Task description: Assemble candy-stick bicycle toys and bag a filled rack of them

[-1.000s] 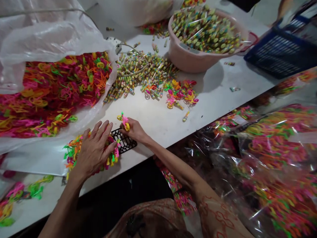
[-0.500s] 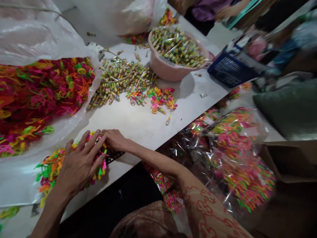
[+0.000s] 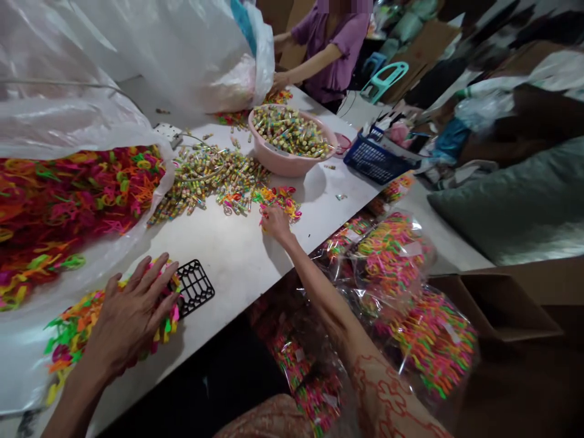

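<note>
My left hand (image 3: pixel 132 313) lies palm down, fingers spread, over a heap of small bright plastic pieces (image 3: pixel 84 316) in pink, green, orange and yellow. Just past its fingertips, a black plastic grid (image 3: pixel 197 286) rests flat on the white table (image 3: pixel 228 249), its left end beside the heap. Farther out, my right hand (image 3: pixel 277 222) reaches to a small pile of coloured plastic pieces (image 3: pixel 285 198). Its fingers are bent down and look closed at the pile's near edge; what they hold is hidden. Many little patterned tubes (image 3: pixel 210 173) are spread behind.
A pink basin (image 3: pixel 287 161) full of tubes stands near a blue basket (image 3: pixel 371 158). At left, a big plastic bag (image 3: pixel 150 213) spills coloured pieces. Clear bags of pieces (image 3: pixel 392 249) sit below the table's right edge by a cardboard box (image 3: pixel 502 304). A person in purple (image 3: pixel 319 61) works opposite.
My right hand has left the heap beside my left hand and moved out to the small pile, uncovering the black grid. My left hand stays on the heap. The view has shifted.
</note>
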The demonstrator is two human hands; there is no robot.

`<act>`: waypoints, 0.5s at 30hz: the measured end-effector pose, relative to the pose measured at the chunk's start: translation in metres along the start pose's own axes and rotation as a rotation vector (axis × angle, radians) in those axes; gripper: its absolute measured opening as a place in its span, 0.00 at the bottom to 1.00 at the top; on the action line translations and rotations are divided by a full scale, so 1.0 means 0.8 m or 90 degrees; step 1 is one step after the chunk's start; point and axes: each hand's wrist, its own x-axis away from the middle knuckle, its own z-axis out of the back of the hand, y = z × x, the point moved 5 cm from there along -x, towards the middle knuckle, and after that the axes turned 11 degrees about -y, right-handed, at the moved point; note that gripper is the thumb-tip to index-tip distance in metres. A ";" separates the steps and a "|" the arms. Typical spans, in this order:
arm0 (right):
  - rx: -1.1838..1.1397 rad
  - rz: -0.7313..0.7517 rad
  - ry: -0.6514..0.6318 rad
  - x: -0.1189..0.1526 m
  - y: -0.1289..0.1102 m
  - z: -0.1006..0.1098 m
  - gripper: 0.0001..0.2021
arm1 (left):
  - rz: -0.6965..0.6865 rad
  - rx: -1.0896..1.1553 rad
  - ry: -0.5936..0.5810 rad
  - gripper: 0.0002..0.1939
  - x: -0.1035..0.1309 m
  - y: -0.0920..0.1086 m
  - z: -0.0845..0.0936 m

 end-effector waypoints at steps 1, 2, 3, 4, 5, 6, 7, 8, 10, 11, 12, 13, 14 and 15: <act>-0.021 0.033 -0.003 0.006 -0.009 -0.008 0.16 | 0.005 -0.001 -0.002 0.26 0.000 0.000 0.001; -0.047 0.067 -0.003 0.012 -0.016 -0.014 0.15 | 0.009 -0.003 -0.003 0.26 0.001 0.001 0.002; -0.075 0.098 0.004 0.018 -0.021 -0.016 0.15 | 0.012 -0.007 -0.002 0.26 0.002 0.002 0.004; -0.099 0.115 0.016 0.024 -0.022 -0.015 0.15 | 0.016 -0.013 -0.002 0.26 0.003 0.004 0.006; -0.116 0.116 0.025 0.029 -0.018 -0.012 0.15 | 0.021 -0.020 -0.001 0.26 0.004 0.006 0.008; -0.120 0.102 0.024 0.032 -0.012 -0.009 0.15 | 0.029 -0.027 0.003 0.25 0.005 0.008 0.011; -0.109 0.079 0.010 0.035 -0.005 -0.008 0.14 | 0.038 -0.032 0.009 0.24 0.006 0.012 0.014; -0.087 0.059 -0.012 0.036 0.000 -0.008 0.13 | 0.044 -0.035 0.018 0.23 0.006 0.015 0.017; -0.033 0.046 -0.059 0.036 -0.001 -0.011 0.12 | 0.042 -0.038 0.035 0.22 0.003 0.023 0.019; -0.007 0.051 -0.070 0.034 -0.007 -0.014 0.11 | 0.034 -0.039 0.040 0.21 0.002 0.027 0.019; 0.017 0.058 -0.074 0.032 -0.017 -0.017 0.12 | 0.022 -0.040 0.039 0.20 0.000 0.029 0.016; 0.036 0.063 -0.073 0.028 -0.027 -0.019 0.13 | 0.012 -0.042 0.035 0.19 -0.001 0.030 0.013; 0.049 0.068 -0.073 0.025 -0.038 -0.021 0.14 | 0.006 -0.046 0.032 0.18 -0.001 0.030 0.010; 0.060 0.074 -0.075 0.022 -0.047 -0.022 0.15 | 0.005 -0.050 0.027 0.18 -0.001 0.028 0.008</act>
